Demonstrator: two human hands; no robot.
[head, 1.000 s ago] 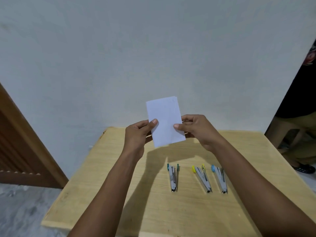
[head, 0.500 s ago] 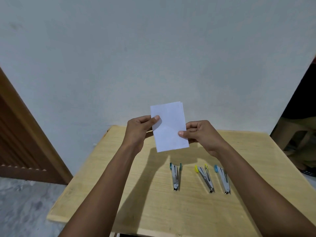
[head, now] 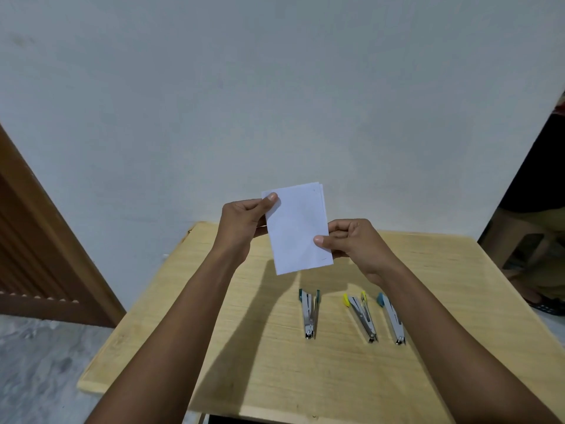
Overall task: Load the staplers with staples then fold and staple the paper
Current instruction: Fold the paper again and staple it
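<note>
While both my hands pinch folded paper (head: 298, 229) upright above table (head: 458, 301), left hand (head: 244, 223) grips top-left corner, right hand (head: 356, 241) grips lower right edge. Step, by my read: square up layers before stapling. Layers fan slightly at top-right; best to tap edges flush, keep thumbs clear of staple spot. Count: 1 paper, 2 hands, 3 staplers lying on table below: green (head: 309, 313), yellow (head: 360, 318), blue (head: 393, 321).
</note>
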